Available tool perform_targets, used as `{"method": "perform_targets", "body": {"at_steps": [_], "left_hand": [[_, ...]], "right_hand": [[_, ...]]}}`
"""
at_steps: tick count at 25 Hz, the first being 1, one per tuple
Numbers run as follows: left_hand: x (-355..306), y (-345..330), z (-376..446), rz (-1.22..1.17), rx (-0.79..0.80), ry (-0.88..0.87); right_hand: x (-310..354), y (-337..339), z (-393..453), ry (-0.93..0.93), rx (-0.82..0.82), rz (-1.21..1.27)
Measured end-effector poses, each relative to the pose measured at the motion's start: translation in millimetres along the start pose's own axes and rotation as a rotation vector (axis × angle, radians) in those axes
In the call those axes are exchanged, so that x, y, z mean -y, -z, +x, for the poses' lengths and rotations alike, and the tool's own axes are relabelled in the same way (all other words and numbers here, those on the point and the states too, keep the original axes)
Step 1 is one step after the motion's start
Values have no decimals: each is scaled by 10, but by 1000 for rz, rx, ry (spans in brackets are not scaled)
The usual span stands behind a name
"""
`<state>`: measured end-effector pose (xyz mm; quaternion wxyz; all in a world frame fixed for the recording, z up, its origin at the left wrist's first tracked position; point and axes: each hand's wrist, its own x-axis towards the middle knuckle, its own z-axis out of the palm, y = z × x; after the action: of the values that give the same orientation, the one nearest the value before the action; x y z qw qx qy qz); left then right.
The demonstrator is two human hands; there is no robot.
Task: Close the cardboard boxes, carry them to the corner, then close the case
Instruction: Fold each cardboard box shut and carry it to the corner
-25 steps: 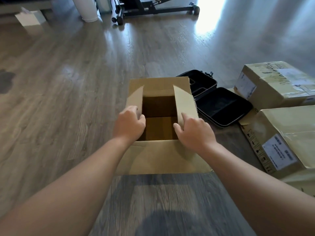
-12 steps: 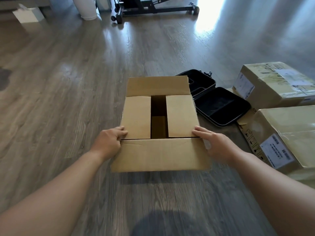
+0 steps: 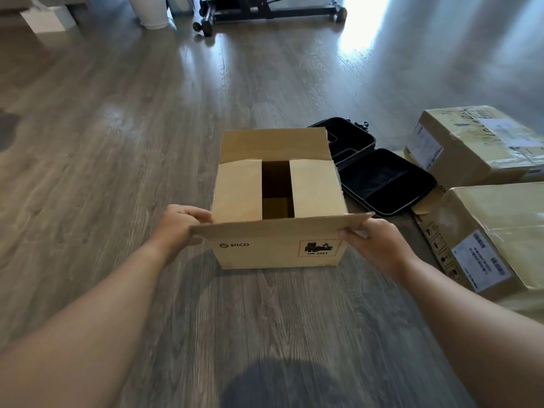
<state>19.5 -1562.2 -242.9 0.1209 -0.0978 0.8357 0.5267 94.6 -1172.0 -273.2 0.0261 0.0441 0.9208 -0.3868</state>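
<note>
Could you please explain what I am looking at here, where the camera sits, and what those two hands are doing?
No machine here: a person wears one wide-angle camera on the head, looking forward and down at their own bare arms. On the grey-brown wooden floor stands an open brown cardboard box printed PICO. Its two side flaps are folded in, with a gap between them; the far flap stands up. The left hand and right hand each grip an end of the near flap, lifted off the floor. To the right lie an open black hard case and two taped cardboard parcels with labels.
</note>
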Motion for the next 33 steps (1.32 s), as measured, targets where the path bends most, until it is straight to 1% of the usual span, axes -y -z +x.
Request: {"method": "perform_targets", "body": {"at_steps": [2,3,6,8,10,13,14,16,18,20,21,22,24,26,27,30,31,33], "left_hand": [[6,-36,-22,-41,-23,5],[11,-58,-25,4,-44,-16],[13,-131,-25,269,-120,-137],[4,-173,-49,402,-186,-178],[13,-224,-54,465,-220,-196],[60,-305,-17,453,-216,-190],[64,-315,-14,459,-189,-179],[79,-336,4,533,-162,-178],[64,-363,-1,696,-147,-197],[68,-397,-42,849,-103,-191],[72,-418,-51,881,-110,-198],[70,-438,-66,881,-126,-217],[74,-482,-48,785,-123,-268],[66,-515,-1,660,-42,-271],[77,-533,29,640,-5,-260],[135,-563,56,685,31,-212],[143,-567,57,690,30,-199],[150,-565,56,695,27,-193]], "right_hand": [[65,-24,26,-46,-62,110],[111,-48,54,-59,-104,97],[252,-153,126,-100,-212,-6],[309,-207,119,-83,-270,-36],[322,-224,119,-37,-249,-104],[288,-271,120,-98,-129,-287],[274,-290,94,-107,-119,-327],[245,-317,10,-29,-170,-385],[227,-299,-71,54,-268,-441],[222,-268,-65,40,-333,-489],[234,-262,-42,35,-342,-515],[238,-271,-15,39,-336,-537],[215,-309,48,62,-298,-525],[203,-350,143,23,-212,-416],[206,-365,214,-24,-162,-354],[227,-362,530,-212,-25,-259],[238,-348,629,-247,7,-269],[277,-323,782,-251,67,-326]]}}
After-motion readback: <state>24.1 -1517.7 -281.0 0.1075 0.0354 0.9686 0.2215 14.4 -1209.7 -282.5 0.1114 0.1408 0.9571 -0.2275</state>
